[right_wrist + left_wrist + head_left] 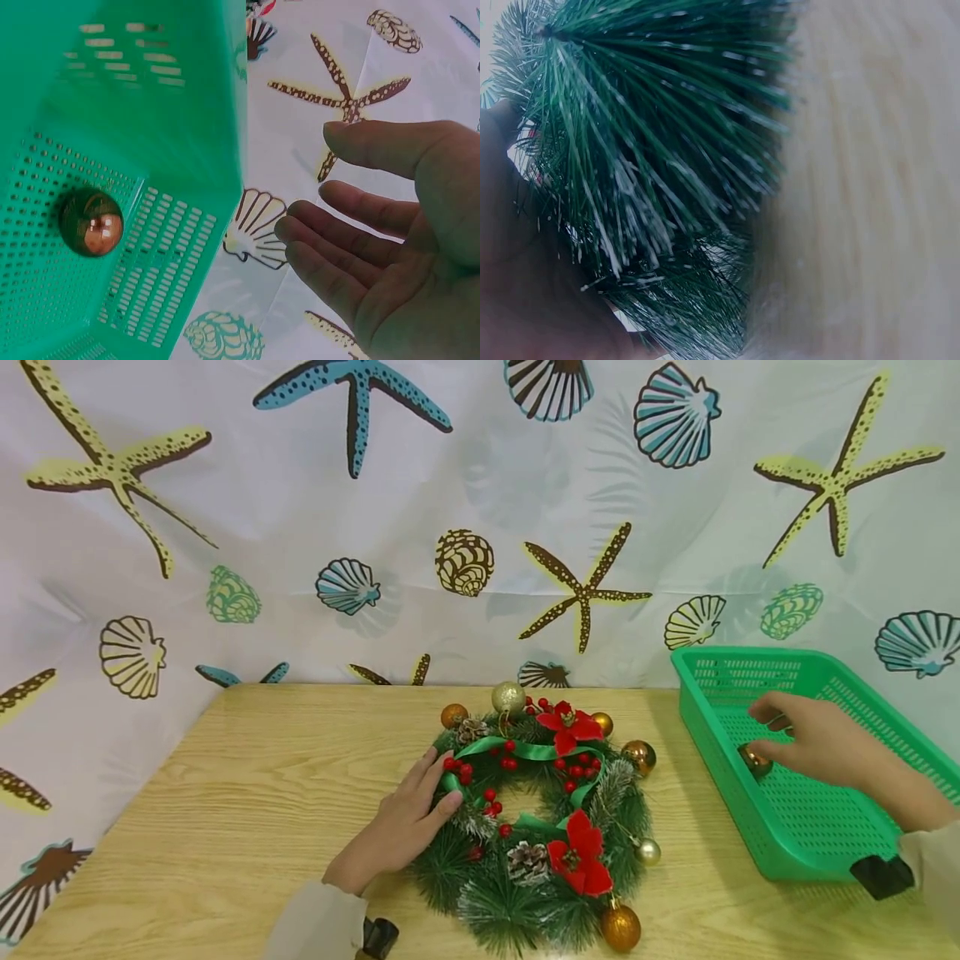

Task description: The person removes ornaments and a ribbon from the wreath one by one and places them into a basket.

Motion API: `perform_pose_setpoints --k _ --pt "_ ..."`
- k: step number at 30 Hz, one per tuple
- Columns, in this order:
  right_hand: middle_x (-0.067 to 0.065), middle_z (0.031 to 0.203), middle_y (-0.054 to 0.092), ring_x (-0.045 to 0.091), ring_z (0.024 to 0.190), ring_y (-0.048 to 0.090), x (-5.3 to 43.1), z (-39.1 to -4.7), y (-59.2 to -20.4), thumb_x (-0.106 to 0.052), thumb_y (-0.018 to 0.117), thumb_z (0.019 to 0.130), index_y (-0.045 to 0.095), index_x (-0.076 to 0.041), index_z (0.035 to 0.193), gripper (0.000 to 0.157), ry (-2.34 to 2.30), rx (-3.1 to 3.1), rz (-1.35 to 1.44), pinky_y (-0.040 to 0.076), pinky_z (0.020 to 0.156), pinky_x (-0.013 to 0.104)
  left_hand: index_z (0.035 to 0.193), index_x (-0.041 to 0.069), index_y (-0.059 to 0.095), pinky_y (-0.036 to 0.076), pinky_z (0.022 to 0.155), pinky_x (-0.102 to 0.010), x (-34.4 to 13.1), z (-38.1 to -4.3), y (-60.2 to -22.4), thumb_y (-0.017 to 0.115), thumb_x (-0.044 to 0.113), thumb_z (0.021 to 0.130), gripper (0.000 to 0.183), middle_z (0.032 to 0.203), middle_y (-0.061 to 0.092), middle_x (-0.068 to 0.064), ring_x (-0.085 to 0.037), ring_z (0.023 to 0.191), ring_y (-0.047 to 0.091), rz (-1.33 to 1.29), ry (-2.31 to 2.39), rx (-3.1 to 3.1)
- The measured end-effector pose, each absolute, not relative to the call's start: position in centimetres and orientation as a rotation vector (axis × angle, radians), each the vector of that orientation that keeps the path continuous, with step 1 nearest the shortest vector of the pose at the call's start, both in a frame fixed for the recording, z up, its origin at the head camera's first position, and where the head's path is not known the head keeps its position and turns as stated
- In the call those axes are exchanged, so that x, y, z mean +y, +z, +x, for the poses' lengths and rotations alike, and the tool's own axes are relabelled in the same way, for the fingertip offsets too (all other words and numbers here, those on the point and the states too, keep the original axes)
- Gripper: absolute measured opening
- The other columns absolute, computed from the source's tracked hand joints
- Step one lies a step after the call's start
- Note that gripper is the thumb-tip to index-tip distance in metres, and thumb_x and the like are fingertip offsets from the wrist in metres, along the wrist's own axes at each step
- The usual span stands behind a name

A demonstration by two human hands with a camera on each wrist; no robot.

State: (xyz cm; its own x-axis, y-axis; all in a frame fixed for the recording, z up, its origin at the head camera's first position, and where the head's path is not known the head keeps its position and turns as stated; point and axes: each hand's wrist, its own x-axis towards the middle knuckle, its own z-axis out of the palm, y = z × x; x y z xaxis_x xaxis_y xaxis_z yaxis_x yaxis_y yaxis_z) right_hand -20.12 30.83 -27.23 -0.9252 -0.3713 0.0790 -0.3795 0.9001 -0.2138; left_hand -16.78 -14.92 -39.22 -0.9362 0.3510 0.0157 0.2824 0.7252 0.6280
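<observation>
A green Christmas wreath (450,860) lies on the table, trimmed with a green ribbon (540,752), red poinsettias (583,853), red berries, pine cones and several gold and copper baubles (621,928). My left hand (408,814) rests on its left side, fingers stretched along the greenery. Close up in the left wrist view, frosted pine needles (667,135) hide part of that hand. Over the green plastic basket (795,864) hovers my right hand (821,743), fingers loosely bent and holding nothing. A shiny copper bauble (91,222) sits in the basket, below the right fingertips in the head view.
The basket stands at the table's right side, with tall perforated walls. Behind the wooden table (247,793) hangs a white cloth (420,485) printed with starfish and shells. The baubles on the wreath stick out past its outer edge.
</observation>
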Motion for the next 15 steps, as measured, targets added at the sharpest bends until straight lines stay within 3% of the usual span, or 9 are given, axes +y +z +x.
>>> perform_pose_setpoints --k 9,15 --pt "0.022 0.111 0.063 0.034 0.095 0.063 28.9 -18.6 -28.3 -0.014 0.07 0.087 0.056 0.005 0.118 0.039 0.457 -2.962 0.688 0.053 0.076 0.046 0.155 0.008 0.006 0.014 0.102 -0.075 -15.3 -16.9 -39.0 0.038 0.058 0.097 0.083 0.161 -0.005 -0.015 -0.042 0.146 0.004 0.555 0.949 2.787" --pt "0.019 0.11 0.064 0.033 0.097 0.063 27.8 -18.0 -29.4 -0.015 0.071 0.086 0.058 0.003 0.115 0.037 0.486 -2.958 0.746 0.053 0.08 0.046 0.154 0.006 0.005 0.015 0.102 -0.075 -15.5 -17.0 -39.1 0.047 0.062 0.091 0.095 0.16 -0.005 -0.016 -0.043 0.146 0.004 0.558 0.92 2.765"
